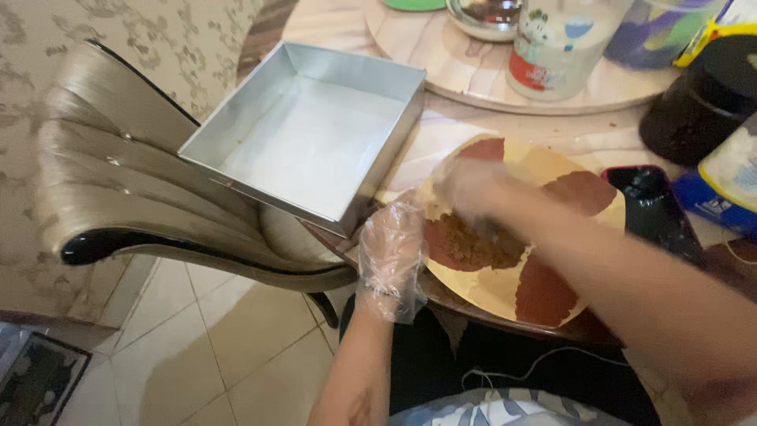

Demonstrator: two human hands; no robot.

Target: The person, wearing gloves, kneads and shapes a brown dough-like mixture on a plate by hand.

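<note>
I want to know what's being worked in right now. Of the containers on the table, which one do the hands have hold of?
The yellow and brown bowl near the table edge. The gloved left hand steadies its rim while the right hand works the brown mix inside. The square metal pan beside it sits untouched.

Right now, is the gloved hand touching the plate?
Touching. The head view shows the left hand in its clear glove resting its fingers on the rim of the plate, with no gap.

Padded chair (134, 181), tiled floor (213, 355), patterned wall (47, 47)

Soft indoor light; right hand (467, 185) seemingly motion-blurred
</note>
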